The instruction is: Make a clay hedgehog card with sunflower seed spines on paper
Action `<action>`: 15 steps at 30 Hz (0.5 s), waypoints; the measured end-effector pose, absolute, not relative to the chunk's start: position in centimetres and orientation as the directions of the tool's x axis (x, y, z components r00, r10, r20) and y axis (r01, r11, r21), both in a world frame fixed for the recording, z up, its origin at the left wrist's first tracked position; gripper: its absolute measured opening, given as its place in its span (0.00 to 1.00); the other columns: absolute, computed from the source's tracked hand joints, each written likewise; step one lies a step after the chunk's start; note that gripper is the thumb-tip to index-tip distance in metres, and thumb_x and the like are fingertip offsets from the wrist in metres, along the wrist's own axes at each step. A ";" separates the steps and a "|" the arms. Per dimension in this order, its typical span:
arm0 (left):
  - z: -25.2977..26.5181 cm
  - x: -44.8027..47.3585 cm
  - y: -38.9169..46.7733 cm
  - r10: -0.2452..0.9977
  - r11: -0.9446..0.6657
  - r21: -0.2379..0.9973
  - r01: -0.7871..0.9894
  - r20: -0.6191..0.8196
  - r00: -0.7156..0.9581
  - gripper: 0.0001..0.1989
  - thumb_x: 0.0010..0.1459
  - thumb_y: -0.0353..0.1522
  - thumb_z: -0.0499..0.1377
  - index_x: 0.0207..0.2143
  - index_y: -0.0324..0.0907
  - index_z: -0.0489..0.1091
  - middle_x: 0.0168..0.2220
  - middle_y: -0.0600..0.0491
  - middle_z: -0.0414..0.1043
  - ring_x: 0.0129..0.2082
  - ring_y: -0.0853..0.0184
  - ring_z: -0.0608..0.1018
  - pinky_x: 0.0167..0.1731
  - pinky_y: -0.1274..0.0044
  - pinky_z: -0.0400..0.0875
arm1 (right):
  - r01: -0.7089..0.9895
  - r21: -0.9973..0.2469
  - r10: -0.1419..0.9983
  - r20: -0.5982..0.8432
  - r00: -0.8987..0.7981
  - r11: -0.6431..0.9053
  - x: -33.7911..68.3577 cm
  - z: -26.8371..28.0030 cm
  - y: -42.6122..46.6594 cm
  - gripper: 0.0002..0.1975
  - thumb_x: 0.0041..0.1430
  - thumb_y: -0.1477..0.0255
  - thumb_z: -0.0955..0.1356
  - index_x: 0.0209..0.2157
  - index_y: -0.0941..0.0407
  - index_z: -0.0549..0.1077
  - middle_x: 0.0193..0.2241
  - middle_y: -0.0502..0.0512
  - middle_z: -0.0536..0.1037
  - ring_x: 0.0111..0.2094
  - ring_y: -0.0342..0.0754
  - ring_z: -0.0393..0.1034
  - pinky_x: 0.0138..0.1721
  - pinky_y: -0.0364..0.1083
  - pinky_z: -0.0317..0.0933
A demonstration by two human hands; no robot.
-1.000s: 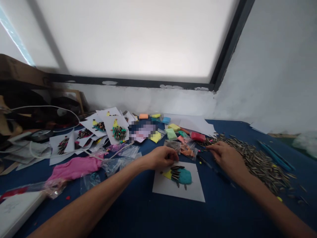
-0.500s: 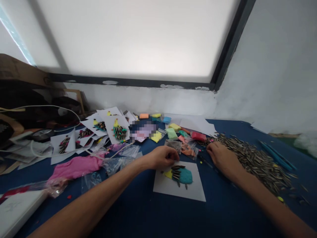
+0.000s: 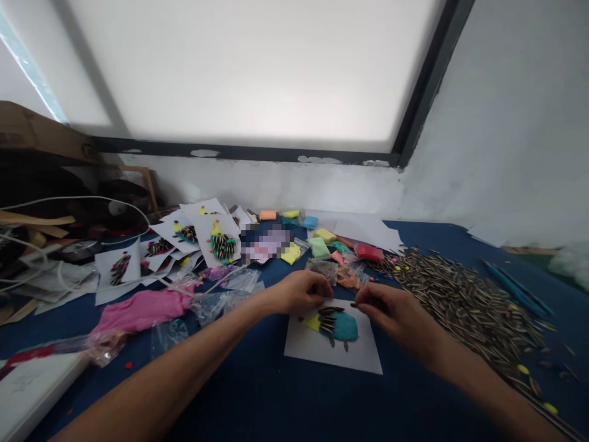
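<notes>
While the curled left hand (image 3: 304,291) is hiding any grip, the right hand (image 3: 391,308) is pinching a slender dark seed (image 3: 353,305) beside part-seeded, part-bare teal clay (image 3: 348,328).

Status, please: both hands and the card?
Left hand at card, top edge. Right hand pinching seed near card. Seed pile off to right, not blocking.

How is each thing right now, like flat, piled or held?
White square paper: lying flat
Left bare hand: curled at paper's edge
Right bare hand: pinching a small dark piece
Striped long seeds: heaped
Turquoise and yellow clay animal: partly seed covered
Bright pink lump: stretched
</notes>
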State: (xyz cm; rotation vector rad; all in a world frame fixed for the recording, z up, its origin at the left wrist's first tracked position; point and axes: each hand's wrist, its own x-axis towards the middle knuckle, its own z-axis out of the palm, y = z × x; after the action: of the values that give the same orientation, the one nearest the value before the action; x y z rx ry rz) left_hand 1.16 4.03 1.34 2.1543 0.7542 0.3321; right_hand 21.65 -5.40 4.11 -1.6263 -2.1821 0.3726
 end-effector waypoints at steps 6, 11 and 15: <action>1.8 0.8 4.0 0.593 -0.450 0.817 0.362 -0.030 0.805 0.12 0.52 0.25 0.56 0.39 0.37 0.73 0.27 0.56 0.67 0.27 0.72 0.67 0.25 0.82 0.59 | 0.843 -0.428 0.945 0.170 -0.279 0.326 20.0 3.3 -5.9 0.06 0.57 0.75 0.64 0.30 0.54 0.72 0.26 0.50 0.74 0.25 0.43 0.66 0.27 0.41 0.57; 2.3 0.7 4.0 0.591 -0.423 0.838 0.346 -0.034 0.806 0.06 0.54 0.28 0.56 0.35 0.37 0.70 0.28 0.55 0.67 0.27 0.72 0.67 0.26 0.82 0.60 | 0.844 -0.406 0.935 0.204 -0.291 0.352 19.8 2.8 -6.0 0.09 0.58 0.78 0.62 0.33 0.53 0.73 0.31 0.52 0.76 0.30 0.45 0.69 0.30 0.42 0.59; 2.3 0.6 4.0 0.577 -0.401 0.849 0.342 -0.056 0.815 0.07 0.55 0.33 0.57 0.32 0.37 0.70 0.25 0.57 0.64 0.25 0.73 0.65 0.23 0.82 0.57 | 0.853 -0.364 0.923 0.231 -0.307 0.375 19.6 2.7 -5.9 0.08 0.58 0.78 0.63 0.32 0.53 0.73 0.30 0.52 0.75 0.30 0.45 0.69 0.30 0.42 0.58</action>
State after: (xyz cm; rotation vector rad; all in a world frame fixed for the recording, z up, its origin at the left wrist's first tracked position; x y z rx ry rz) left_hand 0.60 4.04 2.26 2.0272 0.6802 0.3047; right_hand 19.61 -5.91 2.68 -1.5411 -2.2429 0.2419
